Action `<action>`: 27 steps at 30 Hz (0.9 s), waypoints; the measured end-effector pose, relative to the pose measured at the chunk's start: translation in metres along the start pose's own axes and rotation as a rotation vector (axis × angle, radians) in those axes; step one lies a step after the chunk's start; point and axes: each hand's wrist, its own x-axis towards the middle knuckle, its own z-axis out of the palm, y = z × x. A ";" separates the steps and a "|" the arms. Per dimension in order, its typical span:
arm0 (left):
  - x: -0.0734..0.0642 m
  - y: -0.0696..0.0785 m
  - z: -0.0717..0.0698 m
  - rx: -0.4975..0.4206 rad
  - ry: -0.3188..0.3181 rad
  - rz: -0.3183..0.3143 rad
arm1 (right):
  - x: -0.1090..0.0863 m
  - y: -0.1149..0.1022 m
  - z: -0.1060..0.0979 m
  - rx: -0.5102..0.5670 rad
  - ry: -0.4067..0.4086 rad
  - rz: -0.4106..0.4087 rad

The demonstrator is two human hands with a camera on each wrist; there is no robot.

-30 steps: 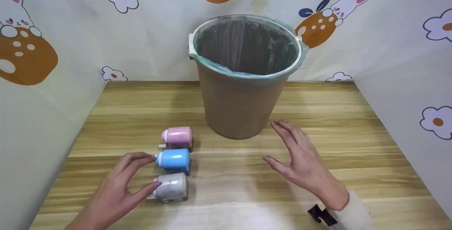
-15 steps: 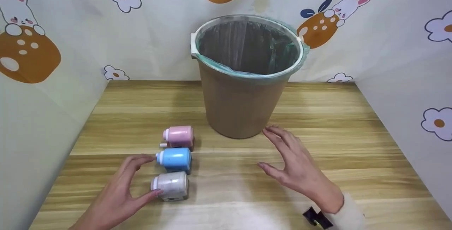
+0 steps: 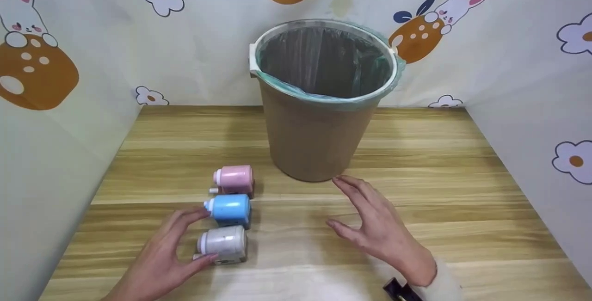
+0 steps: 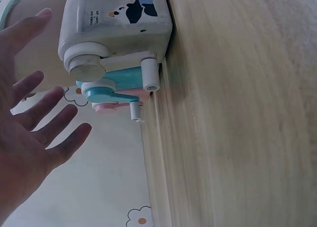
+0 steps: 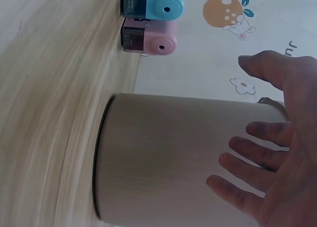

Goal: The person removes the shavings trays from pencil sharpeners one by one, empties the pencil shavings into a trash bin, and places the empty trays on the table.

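As hands (image 3: 158, 257) (image 3: 384, 234) converge, 3 sharpeners (image 3: 225, 242) (image 3: 231, 207) (image 3: 236, 177) unmoved

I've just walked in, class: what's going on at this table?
A person's bare left hand is open beside a boxy greyish-white hand-crank pencil sharpener, nearest in a row; a blue sharpener and a pink sharpener stand beyond it. The open right hand is in front of a round brown bin with a greenish plastic liner, farther back on the wood-grain tabletop. Neither hand grips anything.
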 end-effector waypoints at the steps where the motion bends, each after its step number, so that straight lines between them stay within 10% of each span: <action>1: 0.000 0.000 0.001 0.003 0.002 0.004 | 0.000 -0.001 0.001 0.009 -0.004 0.002; 27: -0.010 0.001 0.015 0.021 -0.036 -0.054 | -0.006 -0.022 0.021 0.163 -0.059 -0.001</action>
